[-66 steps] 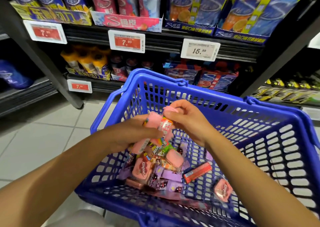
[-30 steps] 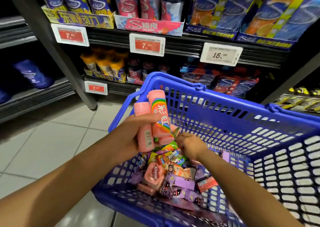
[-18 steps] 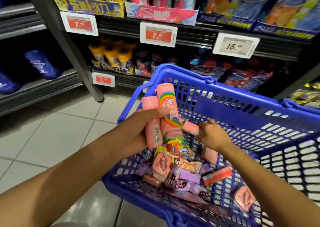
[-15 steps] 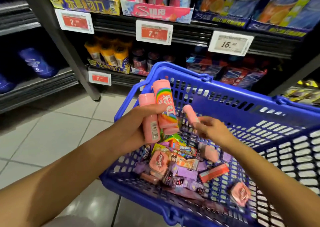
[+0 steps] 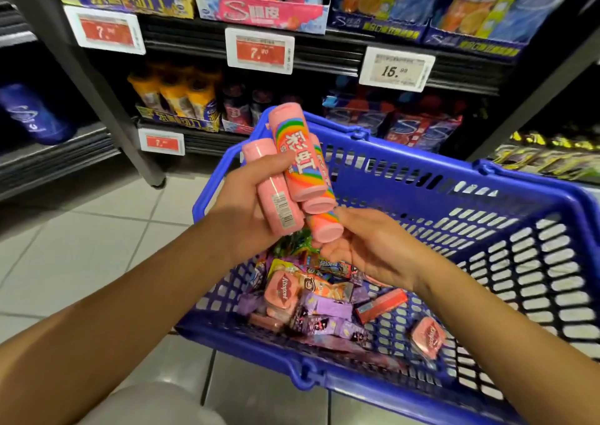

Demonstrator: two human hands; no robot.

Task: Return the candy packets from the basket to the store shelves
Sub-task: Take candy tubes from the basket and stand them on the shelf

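My left hand grips a bundle of pink candy tubes with rainbow labels, upright above the near left corner of the blue basket. My right hand pinches the lower end of one more pink tube and holds it against the underside of the bundle. Several loose candy packets, pink, purple and red, lie on the basket floor below both hands. The store shelves with candy stand just behind the basket.
Price tags hang along the shelf edges, above a lower row of yellow and dark bottles. A grey shelf upright meets the tiled floor at the left. A pink tin lies apart in the basket.
My right hand has picked a pink tube out of the basket and brought it up to the bundle in my left hand. The left hand has risen slightly with its tubes.
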